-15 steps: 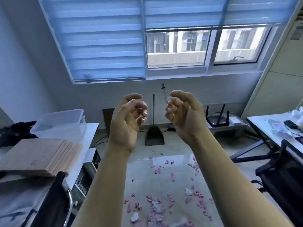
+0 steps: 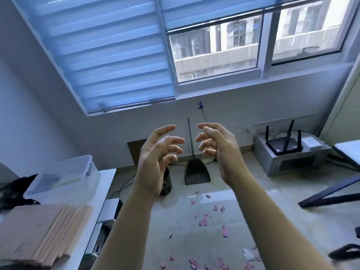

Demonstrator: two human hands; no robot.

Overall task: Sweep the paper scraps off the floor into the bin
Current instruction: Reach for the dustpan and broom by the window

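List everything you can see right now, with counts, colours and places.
scraps: many, mostly pink, few white, strewn on floor
dustpan: one, black, upright against wall
bin: one, dark, on floor left of dustpan
router: one, black, on grey box, right
tub: one, clear, on left table
boards: one stack, tan, near left
blinds: two, blue, over window
left hand: one, raised, empty
right hand: one, raised, empty
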